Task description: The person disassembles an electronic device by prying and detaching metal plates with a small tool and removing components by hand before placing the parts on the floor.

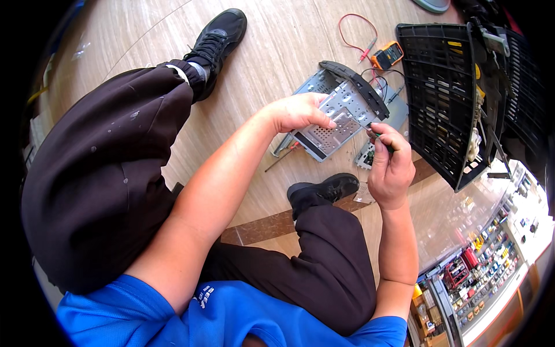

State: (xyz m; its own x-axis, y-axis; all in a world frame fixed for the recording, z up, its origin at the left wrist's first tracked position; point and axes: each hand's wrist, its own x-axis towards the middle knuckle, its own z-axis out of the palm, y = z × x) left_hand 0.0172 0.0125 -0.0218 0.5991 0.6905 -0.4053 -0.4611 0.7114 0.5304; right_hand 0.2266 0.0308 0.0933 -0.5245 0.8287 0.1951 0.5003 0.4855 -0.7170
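A silver sheet-metal device case [329,139] with perforated panels sits tilted above the floor in front of me. A curved black plastic panel [361,89] runs along its far edge. My left hand [302,113] grips the case from the left, thumb lying across the metal, its other fingers mostly hidden. At the case's right corner, my right hand [391,168] pinches a small tool with a dark green handle [388,147], which looks like a screwdriver. Its tip is close to the case edge; whether it touches cannot be made out.
An orange and black multimeter [386,56] with red and black leads lies beyond the case. Beside it are a grey metal plate [398,111] and a circuit board [364,156]. Large black plastic crates [436,92] stand at right. My shoes [219,40] flank the work area.
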